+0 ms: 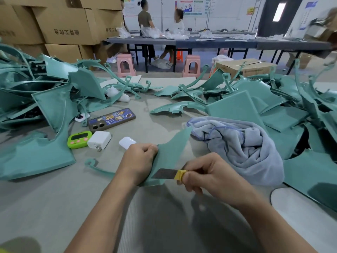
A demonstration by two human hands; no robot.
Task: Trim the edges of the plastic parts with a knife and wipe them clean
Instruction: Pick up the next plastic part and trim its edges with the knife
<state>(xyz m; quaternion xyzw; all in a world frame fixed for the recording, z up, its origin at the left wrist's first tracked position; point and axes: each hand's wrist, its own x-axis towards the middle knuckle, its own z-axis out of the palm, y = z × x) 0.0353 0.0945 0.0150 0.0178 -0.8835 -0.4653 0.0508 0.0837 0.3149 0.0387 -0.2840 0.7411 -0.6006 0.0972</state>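
My left hand (139, 161) grips a teal plastic part (171, 152) by its left edge, holding it tilted above the grey table (73, 198). My right hand (206, 172) grips a knife (169, 174) with a yellow-taped handle. Its grey blade lies against the lower part of the teal piece. A crumpled grey-blue cloth (242, 148) lies just right of my hands. Piles of teal plastic parts sit at the left (45, 106) and at the right (273, 103).
A phone (111, 119), a green timer (79, 139), a white charger (99, 139) and a white earbud case (127, 142) lie left of my hands. A thin teal strip (98, 168) lies nearby. Cardboard boxes (63, 26), pink stools (125, 64) and two people at a far table stand behind.
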